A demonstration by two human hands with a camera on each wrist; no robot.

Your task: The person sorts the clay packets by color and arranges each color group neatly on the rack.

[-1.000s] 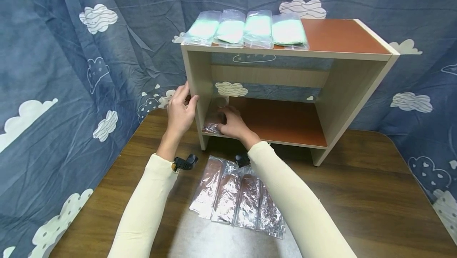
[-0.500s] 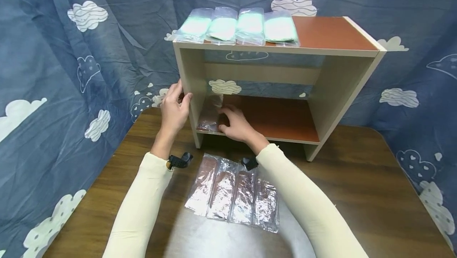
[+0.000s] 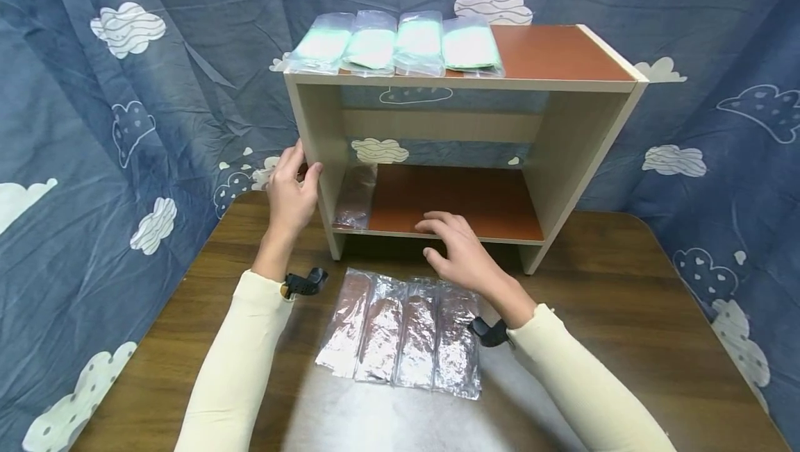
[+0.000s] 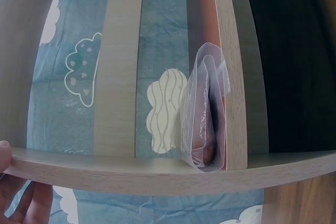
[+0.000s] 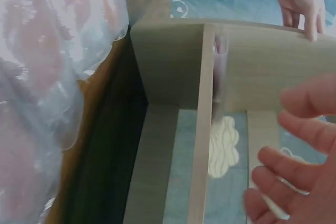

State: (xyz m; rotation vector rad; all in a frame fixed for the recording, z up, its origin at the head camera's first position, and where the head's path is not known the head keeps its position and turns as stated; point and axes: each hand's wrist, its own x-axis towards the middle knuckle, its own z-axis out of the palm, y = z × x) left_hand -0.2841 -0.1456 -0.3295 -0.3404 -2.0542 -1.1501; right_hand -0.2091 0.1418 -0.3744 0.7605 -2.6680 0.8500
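Note:
My left hand (image 3: 292, 191) grips the front edge of the left side panel (image 3: 310, 150) of a small wooden shelf unit, thumb inside and fingers outside. On the lower shelf board, against that panel, lies a clear plastic packet (image 3: 356, 196) with brownish-red contents; its folded open-looking end (image 4: 206, 108) faces the left wrist view. My right hand (image 3: 462, 250) hovers before the lower board's front edge, fingers spread and loosely bent, holding nothing. Below it, several similar clear packets (image 3: 382, 330) lie side by side on the table.
Several clear packets with pale green contents (image 3: 419, 42) lie in a row on the reddish-brown top board (image 3: 556, 53), toward its left. The unit stands on a dark wood table (image 3: 625, 299). A blue cloud-patterned curtain (image 3: 206, 35) hangs behind.
My right hand has let go of the packet on the lower board and drawn back to the right and toward me. My left hand stays on the side panel. The head view has shifted slightly.

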